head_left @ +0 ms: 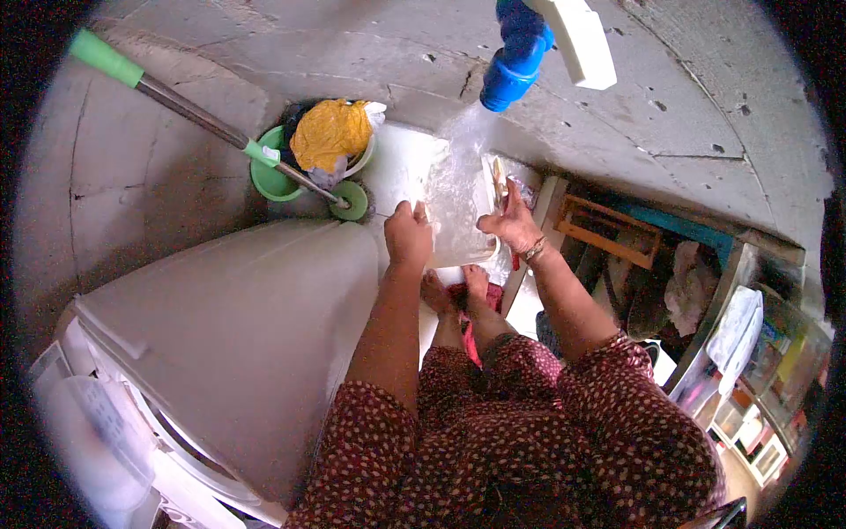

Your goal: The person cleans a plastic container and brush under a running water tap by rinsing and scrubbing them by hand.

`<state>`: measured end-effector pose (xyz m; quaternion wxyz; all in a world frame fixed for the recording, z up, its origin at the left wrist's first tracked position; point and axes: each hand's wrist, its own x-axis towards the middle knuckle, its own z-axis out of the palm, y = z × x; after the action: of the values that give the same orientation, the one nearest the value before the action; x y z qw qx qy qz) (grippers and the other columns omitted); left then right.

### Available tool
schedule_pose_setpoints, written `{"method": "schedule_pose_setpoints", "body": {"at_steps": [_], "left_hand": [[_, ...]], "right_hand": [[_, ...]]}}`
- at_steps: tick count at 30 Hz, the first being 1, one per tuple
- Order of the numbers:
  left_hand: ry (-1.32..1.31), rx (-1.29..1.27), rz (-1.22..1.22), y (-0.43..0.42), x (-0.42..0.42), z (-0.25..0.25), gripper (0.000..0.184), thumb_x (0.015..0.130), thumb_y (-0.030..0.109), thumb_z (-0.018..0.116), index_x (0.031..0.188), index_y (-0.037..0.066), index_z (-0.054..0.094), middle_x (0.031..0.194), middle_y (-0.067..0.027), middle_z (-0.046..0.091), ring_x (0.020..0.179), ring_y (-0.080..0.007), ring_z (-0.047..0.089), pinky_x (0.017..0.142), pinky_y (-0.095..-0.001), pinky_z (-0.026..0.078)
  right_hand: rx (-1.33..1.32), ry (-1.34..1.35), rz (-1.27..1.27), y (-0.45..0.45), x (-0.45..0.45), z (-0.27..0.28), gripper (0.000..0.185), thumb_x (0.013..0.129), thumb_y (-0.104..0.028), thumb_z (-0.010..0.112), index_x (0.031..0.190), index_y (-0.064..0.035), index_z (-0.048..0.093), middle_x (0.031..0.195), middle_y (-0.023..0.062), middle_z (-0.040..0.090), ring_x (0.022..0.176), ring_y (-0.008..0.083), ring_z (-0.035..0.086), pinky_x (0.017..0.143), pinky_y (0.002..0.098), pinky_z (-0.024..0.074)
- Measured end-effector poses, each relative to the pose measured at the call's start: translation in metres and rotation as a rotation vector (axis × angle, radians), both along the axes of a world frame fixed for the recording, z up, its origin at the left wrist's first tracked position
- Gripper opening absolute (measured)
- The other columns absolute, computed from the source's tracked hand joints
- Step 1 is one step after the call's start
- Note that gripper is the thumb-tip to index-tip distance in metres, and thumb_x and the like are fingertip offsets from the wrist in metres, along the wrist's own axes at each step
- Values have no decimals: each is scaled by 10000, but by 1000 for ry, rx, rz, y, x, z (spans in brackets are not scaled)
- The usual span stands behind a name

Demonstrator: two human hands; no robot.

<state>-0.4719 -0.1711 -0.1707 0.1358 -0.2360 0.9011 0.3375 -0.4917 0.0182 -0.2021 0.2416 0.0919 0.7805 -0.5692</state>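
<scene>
Water runs from a blue tap (509, 81) into a pale, translucent container (456, 238) below it. My left hand (409, 236) is closed on the container's left edge. At the right side, my right hand (515, 220) has its thumb and fingers spread around the rim, touching it. A bracelet circles my right wrist. Splashing water and glare blur the inside of the container, so its contents cannot be made out. My bare feet (476, 280) stand just beneath it, near a red cloth.
A green-handled mop (194, 113) leans at the left over green buckets (271, 176) holding a yellow cloth (330, 134). A large grey appliance (238, 326) fills the lower left. On the right stands a wooden shelf (545, 212) with cloths and an orange frame (608, 231).
</scene>
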Motion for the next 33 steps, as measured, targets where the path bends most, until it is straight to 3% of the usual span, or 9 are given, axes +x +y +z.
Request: {"method": "schedule_pose_setpoints", "body": {"at_steps": [4, 7, 11, 13, 16, 18, 20, 22, 33], "left_hand": [[-144, -82, -79, 1, -19, -17, 154, 766, 120, 551, 816, -22, 520, 823, -228, 587, 803, -382, 566, 704, -410, 452], [68, -78, -100, -9, -29, -57, 281, 693, 99, 603, 913, -29, 484, 893, -219, 587, 872, -365, 565, 761, -395, 449], [164, -272, -396, -26, -62, -46, 336, 649, 87, 613, 955, 3, 502, 932, -197, 588, 862, -360, 568, 769, -382, 450], [117, -155, -447, -29, -70, -38, 370, 627, 81, 618, 976, 19, 511, 951, -186, 589, 857, -358, 570, 773, -375, 451], [-8, 389, -347, -34, -76, -34, 355, 651, 100, 586, 990, 8, 533, 974, -186, 580, 880, -344, 566, 785, -379, 449], [-16, 30, -504, -34, -71, -11, 370, 658, 113, 579, 1012, 15, 536, 1001, -195, 568, 922, -332, 553, 807, -381, 441], [-123, -98, -552, -35, -72, -10, 383, 664, 130, 577, 1032, 28, 541, 1026, -193, 559, 962, -318, 538, 826, -378, 435], [-341, 4, -498, -42, -73, -34, 396, 669, 154, 580, 1049, 47, 547, 1049, -177, 554, 1000, -302, 523, 843, -373, 429], [39, -237, -699, -35, -65, -55, 414, 670, 421, 620, 905, 81, 634, 928, -122, 611, 871, -294, 580, 766, -370, 466]], "right_hand": [[6, -106, -42, 0, -2, 19, 889, 648, 8, 579, 1330, 21, 8, 964, 115, 507, 696, 160, 522, 616, 256, 459], [-83, -70, -44, -6, 0, 47, 865, 643, 18, 552, 1329, 28, 26, 963, 118, 507, 672, 160, 510, 594, 261, 449], [-97, -122, 17, -5, 2, 89, 840, 643, 17, 536, 1330, 26, 54, 958, 123, 507, 677, 166, 516, 576, 270, 451], [-158, -156, -50, -6, 3, 103, 813, 651, 15, 516, 1333, -3, 74, 889, 113, 497, 667, 171, 521, 518, 275, 459], [-180, -300, -139, 6, -8, 98, 773, 664, -6, 501, 1328, -34, 107, 823, 99, 481, 650, 179, 517, 483, 280, 464], [-264, -399, -163, 7, -16, 94, 725, 673, -63, 492, 1318, -58, 160, 793, 91, 474, 606, 201, 520, 482, 302, 474], [-437, -498, -189, 13, -19, 74, 729, 667, -89, 496, 1318, -63, 169, 807, 98, 474, 571, 218, 528, 463, 318, 474], [-316, -475, -21, 10, -20, 80, 629, 633, -128, 488, 1218, 21, 311, 988, 160, 464, 711, 273, 533, 538, 356, 511], [-360, -624, 162, -7, -14, 89, 451, 673, -125, 510, 1102, -13, 432, 890, 78, 511, 791, 194, 503, 674, 284, 457]]}}
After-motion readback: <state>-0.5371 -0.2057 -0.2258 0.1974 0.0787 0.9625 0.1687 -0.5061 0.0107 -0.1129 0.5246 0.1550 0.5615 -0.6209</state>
